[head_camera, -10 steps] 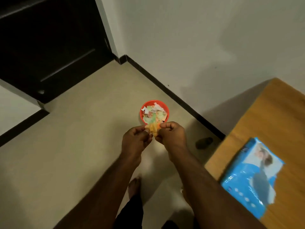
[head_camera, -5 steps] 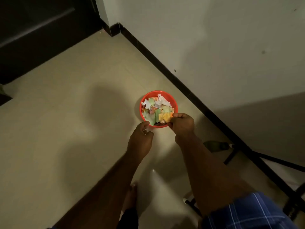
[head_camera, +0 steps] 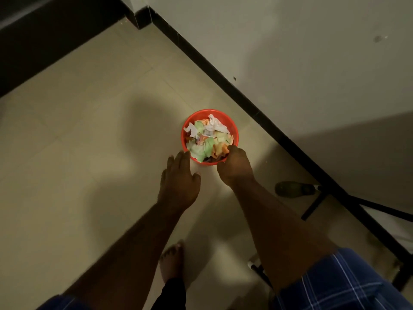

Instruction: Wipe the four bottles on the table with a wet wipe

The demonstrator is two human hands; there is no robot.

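Two arms reach down over a pale tiled floor (head_camera: 67, 175) beside a white wall (head_camera: 290, 52) with a dark skirting strip (head_camera: 223, 81). None of the four bottles is in view, nor the table top; only dark metal legs (head_camera: 335, 198) show at the right. The step in hand looks like throwing away a used wipe, so the wiping itself seems finished or paused. Next the person would need to let go, straighten up and turn to the table. A red bin (head_camera: 210, 136) stands on the floor, full of crumpled white, green and orange scraps. The left hand (head_camera: 180, 175) hovers just beside its near rim, fingers straight and empty. The right hand (head_camera: 234, 164) is curled at the rim, pinching an orange wipe (head_camera: 220, 148) that lies on the heap.
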